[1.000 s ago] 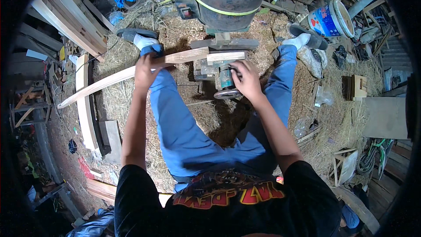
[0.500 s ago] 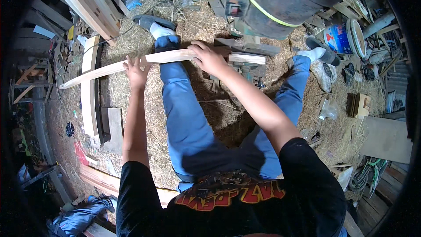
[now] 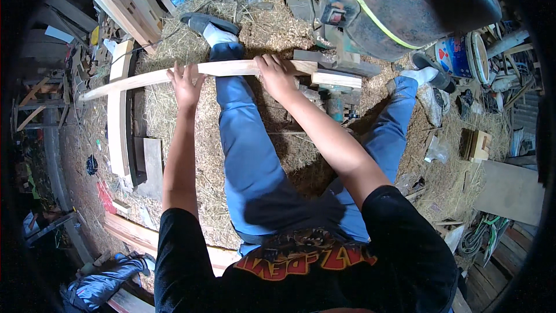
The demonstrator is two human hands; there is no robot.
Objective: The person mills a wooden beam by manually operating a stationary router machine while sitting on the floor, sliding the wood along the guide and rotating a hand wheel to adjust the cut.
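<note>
A long, pale wooden plank (image 3: 231, 68) lies crosswise in front of me, over my left leg, its left part narrowing toward a far-left tip. My left hand (image 3: 186, 86) grips it near its middle, with the fingers over its far side and the thumb on the near side. Closer to its right end, my right hand (image 3: 275, 76) is wrapped over the plank. That end rests against a low machine (image 3: 336, 104), beside a short pale wooden strip (image 3: 337, 79) on the machine's top. The undersides of both hands are hidden.
A big dark drum-like body (image 3: 399, 17) with a yellow strap stands beyond the machine. Upright boards (image 3: 110, 6) lean at the far left, and a thick beam (image 3: 119, 133) lies left of my arm. Straw and shavings (image 3: 168, 116) cover the floor. A bucket (image 3: 457, 55) stands far right.
The view has shifted slightly, moving the machine and drum rightward in the picture. The plank's right end shows more clearly and lies flatter. My left hand's fingers have turned more upright on the plank.
</note>
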